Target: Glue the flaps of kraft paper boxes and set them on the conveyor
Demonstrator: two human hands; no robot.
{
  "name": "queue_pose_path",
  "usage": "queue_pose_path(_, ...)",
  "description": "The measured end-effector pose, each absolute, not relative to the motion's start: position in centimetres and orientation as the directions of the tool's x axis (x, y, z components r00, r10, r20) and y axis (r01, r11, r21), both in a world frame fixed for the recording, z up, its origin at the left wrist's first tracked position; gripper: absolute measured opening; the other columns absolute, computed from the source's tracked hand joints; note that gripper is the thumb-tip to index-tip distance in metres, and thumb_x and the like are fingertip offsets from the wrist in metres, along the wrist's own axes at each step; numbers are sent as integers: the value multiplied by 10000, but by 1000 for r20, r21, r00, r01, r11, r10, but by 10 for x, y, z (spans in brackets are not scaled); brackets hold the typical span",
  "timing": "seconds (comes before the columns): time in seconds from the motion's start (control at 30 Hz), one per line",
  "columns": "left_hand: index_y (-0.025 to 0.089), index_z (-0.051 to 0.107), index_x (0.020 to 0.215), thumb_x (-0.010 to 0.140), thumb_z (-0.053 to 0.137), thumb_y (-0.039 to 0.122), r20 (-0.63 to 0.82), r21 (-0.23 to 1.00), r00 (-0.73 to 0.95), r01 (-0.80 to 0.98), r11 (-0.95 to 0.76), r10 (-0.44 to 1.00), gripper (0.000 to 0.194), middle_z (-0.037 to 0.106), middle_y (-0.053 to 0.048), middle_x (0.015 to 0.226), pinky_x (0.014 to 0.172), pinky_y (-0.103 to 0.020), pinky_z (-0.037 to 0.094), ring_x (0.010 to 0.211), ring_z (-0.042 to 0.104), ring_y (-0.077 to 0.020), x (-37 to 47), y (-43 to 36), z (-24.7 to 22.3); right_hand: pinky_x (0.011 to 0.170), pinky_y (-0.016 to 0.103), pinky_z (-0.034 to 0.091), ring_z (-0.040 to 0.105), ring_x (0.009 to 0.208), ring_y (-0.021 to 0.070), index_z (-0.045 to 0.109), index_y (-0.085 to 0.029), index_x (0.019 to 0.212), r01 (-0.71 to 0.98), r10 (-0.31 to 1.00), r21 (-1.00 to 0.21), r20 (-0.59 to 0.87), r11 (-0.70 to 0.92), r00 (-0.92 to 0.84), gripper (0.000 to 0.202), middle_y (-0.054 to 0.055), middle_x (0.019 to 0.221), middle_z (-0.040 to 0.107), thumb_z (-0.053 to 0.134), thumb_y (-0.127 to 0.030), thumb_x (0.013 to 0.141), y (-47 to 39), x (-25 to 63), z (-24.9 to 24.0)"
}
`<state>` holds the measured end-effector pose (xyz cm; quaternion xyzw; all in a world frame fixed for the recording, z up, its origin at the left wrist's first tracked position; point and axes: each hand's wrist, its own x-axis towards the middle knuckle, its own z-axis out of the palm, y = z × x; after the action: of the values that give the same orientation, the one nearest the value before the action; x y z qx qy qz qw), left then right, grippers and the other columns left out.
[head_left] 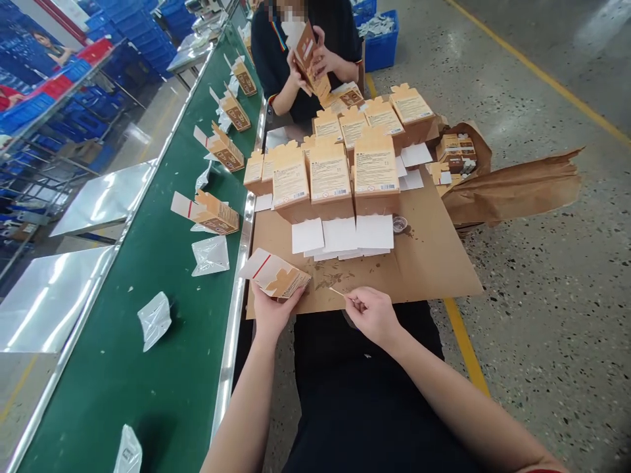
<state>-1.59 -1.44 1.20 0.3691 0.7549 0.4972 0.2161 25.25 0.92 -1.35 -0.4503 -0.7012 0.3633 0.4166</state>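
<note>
Over the near left corner of the cardboard sheet [424, 263], my left hand [273, 312] is wrapped round a small carton [286, 281]. The carton is tilted, and its white flap with a red strip stands out to the left. My right hand [372, 314] pinches a thin cotton swab [338, 292] at the sheet's front edge, its tip pointing left toward the carton but apart from it. Dark wet smudges mark the cardboard beyond the swab. A small clear round dish [399, 225] sits beside the group of open cartons [330, 174].
To my left runs a green conveyor belt [167, 374] carrying several open cartons [217, 213] and clear plastic packets [210, 255]. Across the table a co-worker [305, 59] holds a carton. Torn brown paper [513, 187] sticks out at the right. A blue crate [382, 43] stands behind.
</note>
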Motion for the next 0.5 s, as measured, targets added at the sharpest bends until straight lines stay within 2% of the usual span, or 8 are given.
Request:
queue_pose_path(0.2, 253, 609, 1480, 634, 1136, 510, 86, 887, -618, 405, 223, 781, 1030, 802, -196, 1446, 1186, -601, 662, 1458, 770, -458, -18, -12, 7, 598, 285, 498, 554, 588, 153, 739, -267, 815, 311, 943, -896, 264, 318, -203, 285, -20, 667, 631, 674, -253, 1092, 4, 259, -12)
queue_pose_path(0.33, 255, 574, 1526, 687, 1121, 498, 105, 887, -610, 415, 204, 786, 1030, 794, -196, 1472, 1207, -568, 654, 1462, 775, -433, -9, -9, 6, 580, 271, 490, 548, 566, 143, 698, -268, 787, 278, 922, -887, 310, 368, -231, 295, -33, 646, 614, 665, -224, 1077, 3, 254, -11)
queue_pose_path(0.5, 274, 576, 1474, 615, 1166, 475, 57, 905, -722, 329, 269, 689, 1061, 792, -197, 1445, 1262, -678, 616, 1403, 796, -460, -23, -18, 11, 547, 260, 481, 533, 546, 135, 672, -267, 760, 268, 908, -877, 338, 399, -246, 351, -43, 626, 578, 648, -289, 1110, 2, 260, -14)
